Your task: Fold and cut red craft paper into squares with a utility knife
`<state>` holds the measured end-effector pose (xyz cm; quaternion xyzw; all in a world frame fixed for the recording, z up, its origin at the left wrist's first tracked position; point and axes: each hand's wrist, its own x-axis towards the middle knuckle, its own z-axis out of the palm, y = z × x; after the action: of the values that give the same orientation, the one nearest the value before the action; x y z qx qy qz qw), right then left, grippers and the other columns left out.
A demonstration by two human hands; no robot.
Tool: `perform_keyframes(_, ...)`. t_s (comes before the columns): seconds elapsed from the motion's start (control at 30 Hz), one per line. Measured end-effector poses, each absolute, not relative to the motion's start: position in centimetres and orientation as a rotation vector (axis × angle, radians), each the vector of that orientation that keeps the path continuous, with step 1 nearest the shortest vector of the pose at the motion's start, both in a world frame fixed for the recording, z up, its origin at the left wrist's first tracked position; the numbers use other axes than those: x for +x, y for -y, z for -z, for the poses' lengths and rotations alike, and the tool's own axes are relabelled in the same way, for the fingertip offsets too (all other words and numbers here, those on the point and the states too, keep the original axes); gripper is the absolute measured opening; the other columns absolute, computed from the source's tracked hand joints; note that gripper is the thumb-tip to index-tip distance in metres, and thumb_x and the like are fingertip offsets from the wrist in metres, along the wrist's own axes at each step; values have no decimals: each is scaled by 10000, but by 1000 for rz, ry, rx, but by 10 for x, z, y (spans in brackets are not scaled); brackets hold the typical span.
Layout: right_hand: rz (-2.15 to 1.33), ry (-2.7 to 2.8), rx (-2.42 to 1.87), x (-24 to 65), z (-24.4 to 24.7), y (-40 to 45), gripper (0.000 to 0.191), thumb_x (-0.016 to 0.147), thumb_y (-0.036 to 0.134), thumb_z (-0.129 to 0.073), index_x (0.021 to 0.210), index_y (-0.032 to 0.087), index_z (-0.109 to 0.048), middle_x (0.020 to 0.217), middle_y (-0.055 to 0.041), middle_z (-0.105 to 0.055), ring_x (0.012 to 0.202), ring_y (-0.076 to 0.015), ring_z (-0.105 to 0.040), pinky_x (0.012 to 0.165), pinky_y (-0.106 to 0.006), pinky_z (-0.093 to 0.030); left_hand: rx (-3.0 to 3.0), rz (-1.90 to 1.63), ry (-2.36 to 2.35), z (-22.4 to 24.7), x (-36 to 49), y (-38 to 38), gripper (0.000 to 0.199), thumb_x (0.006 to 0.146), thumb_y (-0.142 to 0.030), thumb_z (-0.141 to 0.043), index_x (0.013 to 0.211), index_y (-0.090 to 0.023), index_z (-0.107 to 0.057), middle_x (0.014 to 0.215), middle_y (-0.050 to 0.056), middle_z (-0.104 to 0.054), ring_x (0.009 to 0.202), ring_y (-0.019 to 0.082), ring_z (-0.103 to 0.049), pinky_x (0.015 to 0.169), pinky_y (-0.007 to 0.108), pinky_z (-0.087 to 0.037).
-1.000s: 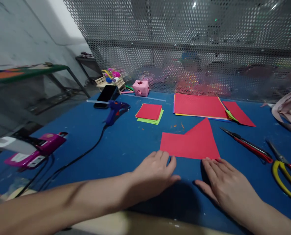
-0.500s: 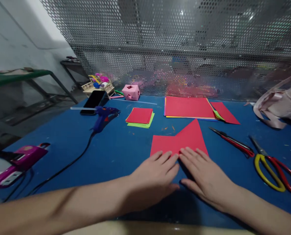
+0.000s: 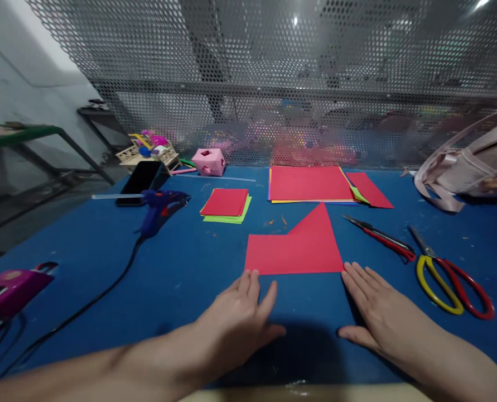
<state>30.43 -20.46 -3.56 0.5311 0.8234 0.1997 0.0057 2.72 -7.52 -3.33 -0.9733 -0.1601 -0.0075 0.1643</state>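
A folded sheet of red paper [image 3: 292,252] lies flat on the blue table, with a pointed corner standing out at its far right. At its near left corner, the fingertips of my left hand [image 3: 242,312] touch or nearly touch the edge; its fingers are apart and it holds nothing. My right hand [image 3: 376,304] rests flat with fingers stretched out, its fingertips at the paper's near right corner. To the right lie a utility knife [image 3: 384,237] and scissors [image 3: 436,268] with one yellow and one red handle.
A blue glue gun [image 3: 154,209] with a black cord lies left, near a phone [image 3: 141,181] and a magenta power strip [image 3: 9,296]. Red and green paper squares [image 3: 225,202], a pink cube [image 3: 208,162] and a stack of coloured sheets [image 3: 309,183] lie behind. A pink bag [image 3: 478,162] sits right.
My hands have moved apart along the paper's near edge, left hand to the left corner and right hand to the right corner. The whole view has shifted slightly.
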Motion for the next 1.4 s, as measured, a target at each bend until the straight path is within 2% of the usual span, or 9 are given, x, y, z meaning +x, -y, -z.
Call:
perform_keyframes(0.13,-581,-2559,1749,308,13,194,586,985,512,-370,1163,36,-661,1055,-207,-735,930,-290,-723,869,-460,-568,-2895,-12,529,8,30,59,365,971,-442,-450,1073,-137,-623,780,108,-674,719,247,-667,614,338,-550)
perform_keyframes(0.23,-597,-2505,1943,332,-4,176,443,1000,409,-352,1168,127,-650,1066,-146,-741,927,-262,-715,835,-430,-569,-2950,59,572,-5,45,34,314,967,-375,-477,1159,-154,-593,1105,134,-652,1008,256,-632,828,369,-535)
perform_keyframes(0.3,-740,-2403,2036,359,-4,165,448,983,406,-360,1190,115,-630,1181,-184,-692,1050,-307,-672,856,-462,-550,-2996,98,651,-6,55,18,484,931,-433,-542,1325,-155,-501,1405,177,-492,1280,304,-488,1007,432,-451)
perform_keyframes(0.4,-830,-2195,2163,400,11,156,476,961,405,-372,1167,53,-619,1206,-264,-647,1015,-362,-667,804,-501,-544,-3125,-11,816,-3,65,1,699,885,-563,-559,1429,-152,-404,1503,197,-382,1360,331,-405,1049,458,-407)
perform_keyframes(0.53,-683,-2180,2267,430,40,156,450,978,359,-350,1224,64,-585,1001,-191,-726,821,-302,-697,673,-421,-551,-3208,-54,849,2,68,-6,744,851,-574,-595,1432,-149,-409,1413,174,-479,1264,318,-478,1011,450,-417)
perform_keyframes(0.6,-678,-2196,2239,432,48,155,432,981,329,-338,1213,71,-595,930,-167,-730,808,-293,-681,685,-412,-537,-3213,-22,842,4,67,-7,743,835,-564,-620,1426,-161,-418,1331,154,-526,1188,308,-513,972,443,-431)
perform_keyframes(0.9,-554,-2280,2342,408,24,167,364,973,270,-361,1189,93,-594,1020,-162,-680,895,-289,-629,782,-417,-505,-3274,139,943,12,64,-5,711,831,-473,-651,1414,-152,-401,1272,157,-509,1155,312,-493,974,477,-414)
perform_keyframes(1.2,-137,-2633,2391,382,24,195,302,968,303,-428,1184,187,-605,1094,-121,-691,991,-267,-640,838,-399,-523,-3292,584,864,19,61,-3,500,926,-366,-428,1340,-87,-450,983,107,-568,951,261,-547,887,439,-468)
perform_keyframes(1.4,100,-2689,2321,385,23,203,281,961,314,-463,1160,208,-631,1056,-99,-696,947,-252,-642,800,-399,-522,-3278,596,898,23,59,-2,440,923,-317,-358,1285,-103,-487,1044,117,-593,983,247,-570,915,442,-469)
